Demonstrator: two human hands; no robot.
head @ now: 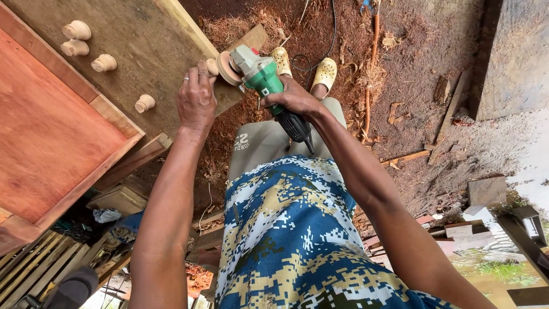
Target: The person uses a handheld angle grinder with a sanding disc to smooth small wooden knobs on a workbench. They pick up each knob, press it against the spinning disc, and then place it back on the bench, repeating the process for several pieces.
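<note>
My right hand [293, 98] grips the body of a green and black angle grinder [264, 80] with a tan sanding disc [229, 67] at its head. My left hand [197, 98] pinches a small pale turned wooden knob [212, 66] against the disc, over the edge of a worn plywood bench top [143, 40]. Several similar wooden knobs [76, 30] lie on the bench to the left, one [144, 103] nearest my left wrist.
A reddish board with a pale wooden frame [46, 137] lies at the left. The grinder's black cord [326, 46] runs over sawdust-covered ground [412, 68]. Yellow clogs [325, 73] are on my feet. Wood offcuts [469, 229] and slats [40, 263] lie around.
</note>
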